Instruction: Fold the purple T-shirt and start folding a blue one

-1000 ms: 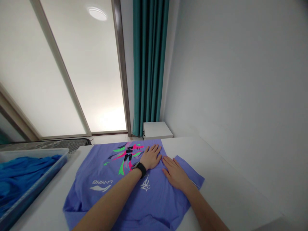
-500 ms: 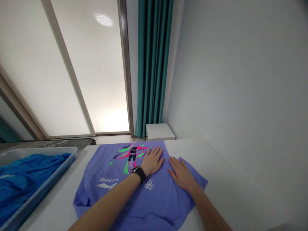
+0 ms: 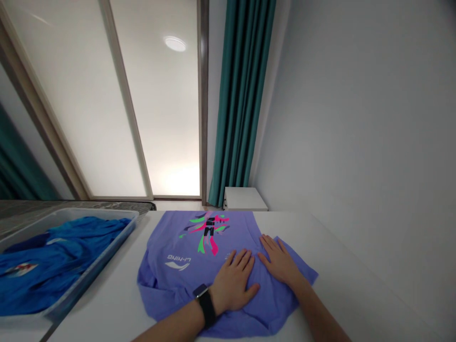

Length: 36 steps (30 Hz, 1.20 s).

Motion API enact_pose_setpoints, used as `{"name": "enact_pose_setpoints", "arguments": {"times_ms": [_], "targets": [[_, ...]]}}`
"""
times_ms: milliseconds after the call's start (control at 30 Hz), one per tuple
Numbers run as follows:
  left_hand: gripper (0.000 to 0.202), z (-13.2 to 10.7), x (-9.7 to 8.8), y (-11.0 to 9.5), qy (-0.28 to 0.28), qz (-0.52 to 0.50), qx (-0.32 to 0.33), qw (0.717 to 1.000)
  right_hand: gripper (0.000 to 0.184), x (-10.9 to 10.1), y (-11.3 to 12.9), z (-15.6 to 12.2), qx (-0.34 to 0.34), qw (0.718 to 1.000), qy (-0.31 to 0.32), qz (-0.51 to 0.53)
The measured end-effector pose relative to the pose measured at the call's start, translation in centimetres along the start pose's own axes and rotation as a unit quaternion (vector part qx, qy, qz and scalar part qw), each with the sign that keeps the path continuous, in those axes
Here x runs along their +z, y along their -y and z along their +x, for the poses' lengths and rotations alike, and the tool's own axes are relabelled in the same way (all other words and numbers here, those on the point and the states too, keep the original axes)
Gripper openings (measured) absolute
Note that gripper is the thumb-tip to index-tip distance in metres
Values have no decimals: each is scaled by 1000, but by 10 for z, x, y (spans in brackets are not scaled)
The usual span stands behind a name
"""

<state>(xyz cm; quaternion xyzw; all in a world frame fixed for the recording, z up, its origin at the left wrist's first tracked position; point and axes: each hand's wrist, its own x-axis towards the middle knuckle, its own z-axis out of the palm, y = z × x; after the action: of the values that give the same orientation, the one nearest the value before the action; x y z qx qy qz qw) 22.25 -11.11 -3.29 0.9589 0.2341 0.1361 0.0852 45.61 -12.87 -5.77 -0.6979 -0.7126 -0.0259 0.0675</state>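
A violet, soft-looking fabric T-shirt (image 3: 208, 268) lies spread, front up, on a smooth white worktop (image 3: 107, 304), its far side reaching the worktop's far edge and its near side short of the near edge. From where I stand, its chest shows a bright abstract print (image 3: 210, 230) in hot pink, green and black, close to the far edge. Nearer, towards the left, a white swoosh-like logo and the word LI-NING appear upside down to the person. The cloth is fairly flat around the print, but bunched and folded over on the left side and softly creased along the near side. On the right, a sleeve points out as a plain violet corner.

The left hand (image 3: 235, 285), wearing a black smartwatch (image 3: 204, 301) at the wrist, rests palm down below the print, fingers straight, thumb spread, grasping nothing. The right hand (image 3: 281, 263) lies palm down near the sleeve, fingers outstretched and relaxed, also gripping nothing.

Well to the left of the shirt sits a pale, translucent plastic bin (image 3: 90, 271) with crumpled bright blue clothes (image 3: 64, 251) inside. Beyond the worktop's far edge stand a small white cabinet (image 3: 245, 198) and a long teal curtain (image 3: 242, 104)
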Motion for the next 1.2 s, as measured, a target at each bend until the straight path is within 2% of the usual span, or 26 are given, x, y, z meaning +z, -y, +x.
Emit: {"name": "enact_pose_setpoints", "arguments": {"times_ms": [200, 267, 367, 433, 533, 633, 700, 800, 900, 1067, 1200], "targets": [[65, -8, -8, 7, -3, 6, -31, 1000, 65, 5, -5, -1, -2, 1000, -9, 11], [62, -16, -17, 19, -11, 18, -52, 998, 64, 3, -6, 0, 1, 1000, -20, 15], [59, -30, -39, 49, -12, 42, -99, 994, 62, -6, 2, 8, -2, 998, -56, 14], [58, -42, -54, 71, 7, 57, -128, 990, 60, -14, 19, 17, -21, 997, -64, 22], [58, -65, -71, 103, 23, 74, -168, 983, 58, -22, 58, 29, -74, 995, -13, 62], [58, -94, -74, 125, 8, 87, -195, 977, 60, -21, 95, 35, -103, 989, 57, 88], [57, -114, -71, 133, -2, 95, -202, 975, 60, -17, 108, 35, -105, 987, 81, 87], [55, -139, -64, 139, -18, 101, -196, 975, 58, -7, 112, 33, -111, 989, 66, 78], [53, -153, -61, 140, -47, 90, -182, 978, 57, 3, 106, 32, -122, 989, 34, 81], [47, -155, -66, 134, -88, 60, -174, 979, 51, 12, 102, 33, -137, 984, -33, 113], [32, -154, -82, 124, -118, 29, -150, 981, 40, 0, 94, 28, -163, 966, -132, 153]]}}
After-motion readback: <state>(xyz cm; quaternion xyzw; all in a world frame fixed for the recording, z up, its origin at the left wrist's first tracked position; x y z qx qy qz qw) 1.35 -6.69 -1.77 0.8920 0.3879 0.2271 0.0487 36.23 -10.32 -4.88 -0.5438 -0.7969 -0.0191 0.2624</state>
